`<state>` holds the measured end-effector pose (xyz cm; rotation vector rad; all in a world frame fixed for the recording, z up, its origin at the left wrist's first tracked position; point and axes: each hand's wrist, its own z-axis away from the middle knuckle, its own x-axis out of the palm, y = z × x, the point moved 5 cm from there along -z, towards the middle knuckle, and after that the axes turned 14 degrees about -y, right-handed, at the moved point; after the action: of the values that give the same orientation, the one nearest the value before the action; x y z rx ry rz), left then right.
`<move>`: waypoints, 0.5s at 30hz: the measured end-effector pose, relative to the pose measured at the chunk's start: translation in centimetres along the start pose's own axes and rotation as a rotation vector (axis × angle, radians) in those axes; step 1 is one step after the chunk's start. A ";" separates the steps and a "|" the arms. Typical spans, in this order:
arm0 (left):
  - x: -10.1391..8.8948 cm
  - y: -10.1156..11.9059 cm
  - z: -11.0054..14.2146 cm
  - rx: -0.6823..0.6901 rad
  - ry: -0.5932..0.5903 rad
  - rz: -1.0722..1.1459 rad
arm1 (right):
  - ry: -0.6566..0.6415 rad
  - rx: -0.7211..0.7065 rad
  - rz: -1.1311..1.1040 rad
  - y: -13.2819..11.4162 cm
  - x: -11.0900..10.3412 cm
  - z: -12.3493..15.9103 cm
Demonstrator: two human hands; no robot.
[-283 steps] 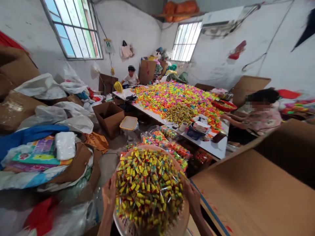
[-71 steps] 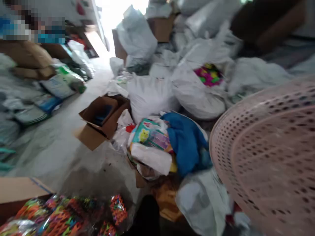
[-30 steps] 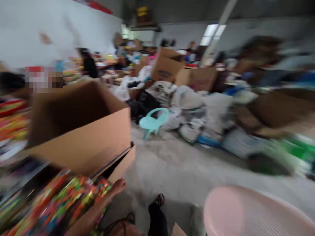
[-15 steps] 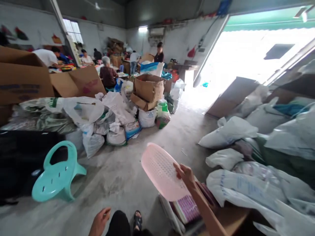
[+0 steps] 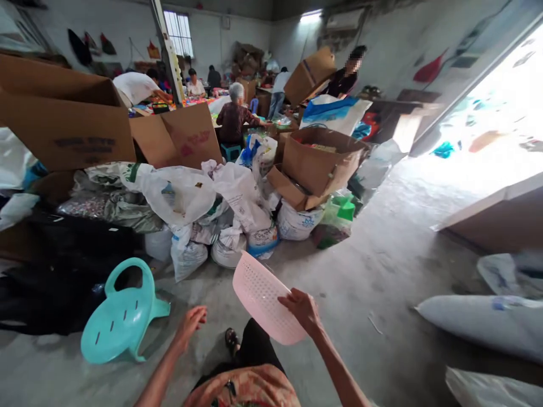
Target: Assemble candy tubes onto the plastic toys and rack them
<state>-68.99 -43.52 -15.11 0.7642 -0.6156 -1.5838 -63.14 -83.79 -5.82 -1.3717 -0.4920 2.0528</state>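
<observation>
My right hand (image 5: 302, 309) grips the rim of an empty pink perforated plastic basket (image 5: 259, 296), held upright and tilted in front of me above the concrete floor. My left hand (image 5: 189, 324) hangs free at my side, fingers loosely apart, holding nothing. It is nearest to a tipped-over turquoise plastic stool (image 5: 120, 314) on the floor to the left. My dark trouser leg and sandalled foot (image 5: 231, 339) show below the basket.
White sacks and bags (image 5: 220, 209) and cardboard boxes (image 5: 316, 161) are heaped ahead. A large box (image 5: 63, 116) stands at left. Several people work at tables in the back (image 5: 233, 116). White sacks (image 5: 483, 325) lie at right; bare concrete floor (image 5: 382, 260) leads to a bright doorway.
The view has swung left since half a second ago. The basket stays in my right hand, lower and closer. My left hand has come up and forward. Long ago, the basket was full of small toys.
</observation>
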 end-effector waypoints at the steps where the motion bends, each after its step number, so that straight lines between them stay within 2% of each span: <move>1: -0.5 1.6 -1.8 0.011 0.000 0.023 | -0.044 0.001 0.009 -1.9 0.2 -1.9; 4: -2.4 5.3 -7.2 0.030 0.048 0.096 | -0.159 -0.047 0.073 -8.3 1.1 -7.7; 7: -5.7 7.9 -12.4 0.039 0.157 0.203 | -0.266 -0.196 0.211 -15.0 2.8 -13.6; 10: -10.7 10.4 -17.4 -0.013 0.295 0.290 | -0.364 -0.305 0.304 -20.4 5.3 -19.1; 15: -20.4 15.0 -25.1 -0.114 0.491 0.346 | -0.493 -0.415 0.384 -27.0 9.1 -26.3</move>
<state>-38.69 -24.78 -17.22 0.8686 -0.2750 -1.0514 -33.80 -58.46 -6.00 -1.2414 -0.9700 2.7408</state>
